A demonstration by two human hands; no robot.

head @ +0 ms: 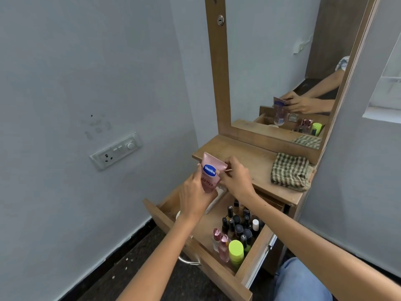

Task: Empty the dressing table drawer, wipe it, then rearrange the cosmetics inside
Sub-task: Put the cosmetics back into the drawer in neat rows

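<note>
Both hands grasp a pink Vaseline tube above the open drawer: left hand fingers wrapped low, right hand pinching its top edge. Nail-polish bottles cluster at 5 o'clock; a checked cloth lies on the worktop at 3 o'clock.

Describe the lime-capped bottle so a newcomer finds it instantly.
Start at the open wooden drawer under the mirror. In its near right corner stands a cluster of small bottles; the lime-capped bottle is at the front. Its wide, bright yellow-green cap stands out from the dark and pink caps beside it.
</note>
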